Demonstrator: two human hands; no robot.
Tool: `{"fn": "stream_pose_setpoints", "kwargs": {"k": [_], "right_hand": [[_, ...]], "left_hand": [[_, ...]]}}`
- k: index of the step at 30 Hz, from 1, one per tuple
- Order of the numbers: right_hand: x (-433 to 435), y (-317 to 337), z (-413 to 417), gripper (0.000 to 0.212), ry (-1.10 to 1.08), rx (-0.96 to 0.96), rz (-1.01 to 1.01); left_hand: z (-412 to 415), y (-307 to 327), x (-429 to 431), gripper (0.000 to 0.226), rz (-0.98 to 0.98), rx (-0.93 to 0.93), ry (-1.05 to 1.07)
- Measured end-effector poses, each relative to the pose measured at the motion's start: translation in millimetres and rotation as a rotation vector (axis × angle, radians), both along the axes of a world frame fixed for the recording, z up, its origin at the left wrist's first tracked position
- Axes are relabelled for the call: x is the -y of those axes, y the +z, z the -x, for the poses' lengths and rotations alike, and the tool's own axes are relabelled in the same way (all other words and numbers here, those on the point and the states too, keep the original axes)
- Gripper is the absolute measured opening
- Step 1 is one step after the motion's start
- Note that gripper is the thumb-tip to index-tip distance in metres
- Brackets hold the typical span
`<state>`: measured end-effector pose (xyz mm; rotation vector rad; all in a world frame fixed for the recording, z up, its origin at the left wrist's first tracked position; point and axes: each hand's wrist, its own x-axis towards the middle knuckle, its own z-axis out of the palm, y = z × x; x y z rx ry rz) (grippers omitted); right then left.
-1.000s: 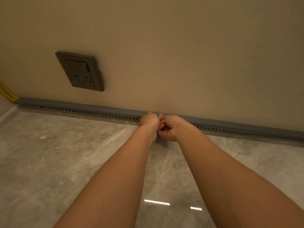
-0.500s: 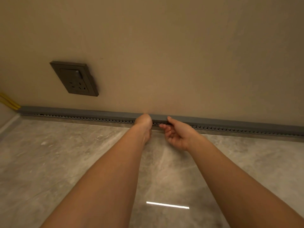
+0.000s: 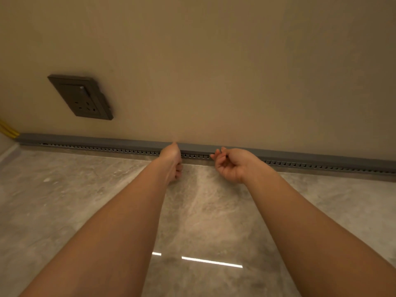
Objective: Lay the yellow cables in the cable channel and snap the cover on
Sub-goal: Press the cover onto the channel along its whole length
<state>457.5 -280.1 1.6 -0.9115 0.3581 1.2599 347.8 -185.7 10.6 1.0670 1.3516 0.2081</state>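
The cable channel [image 3: 120, 144] runs along the foot of the wall, where it meets the floor [image 3: 64, 200], with its grey cover [image 3: 199, 147] seated along the whole visible length. The yellow cables [image 3: 7, 130] show only at the far left end, where they emerge from the channel and climb out of view.

Compared with a second ago, when both hands were bunched together at one spot on the cover, they now stand apart along it. The left hand [image 3: 172, 158] rests against the cover's front edge with its fingers curled under, and whether they pinch anything cannot be told. The right hand [image 3: 232, 162] has shifted to the right and turned palm-up, its fingers [image 3: 215, 155] loosely curled and holding nothing, the tips just touching the slotted lower edge.

Judgement: the spreading of the hands suggests the person is pressing the cover home section by section. No gap is visible along the top seam. The stretch to the right of the right hand probably remains to be checked. A dark wall socket [image 3: 82, 97] sits above, well clear of the work.
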Motion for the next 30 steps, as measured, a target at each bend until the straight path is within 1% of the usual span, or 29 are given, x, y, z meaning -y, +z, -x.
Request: {"fn": "stream_pose_setpoints", "kwargs": {"k": [6, 10, 12, 15, 19, 23, 26, 30], "right_hand": [[-4.0, 1.2, -7.1, 0.033, 0.006, -0.056, -0.033], [-3.7, 1.3, -5.9, 0.033, 0.005, -0.058, -0.026], [-3.5, 3.0, -3.7, 0.033, 0.002, -0.023, -0.016], [-3.0, 1.8, -1.0, 0.034, 0.007, 0.004, 0.001], [-1.2, 0.8, -3.2, 0.033, 0.033, -0.005, -0.001], [-1.0, 0.9, -1.1, 0.03, 0.0, 0.038, 0.017], [-1.9, -0.1, 0.9, 0.029, -0.001, 0.078, 0.037], [1.8, -3.6, 5.4, 0.026, 0.03, 0.192, 0.091]], "left_hand": [[-4.1, -9.8, -1.2, 0.045, -0.028, 0.05, 0.055], [-10.7, -17.5, 5.9, 0.047, -0.12, 0.02, 0.126], [-18.0, -25.4, 5.8, 0.061, -0.167, 0.0, 0.161], [-28.8, -26.9, 12.4, 0.065, -0.157, -0.048, 0.15], [-50.4, -28.5, 30.0, 0.062, -0.112, -0.013, 0.11], [-63.7, -33.8, 39.6, 0.061, -0.088, 0.004, 0.12], [-65.1, -35.5, 38.6, 0.06, -0.158, -0.006, 0.129], [-68.4, -35.9, 36.3, 0.064, -0.12, 0.038, 0.121]]}}
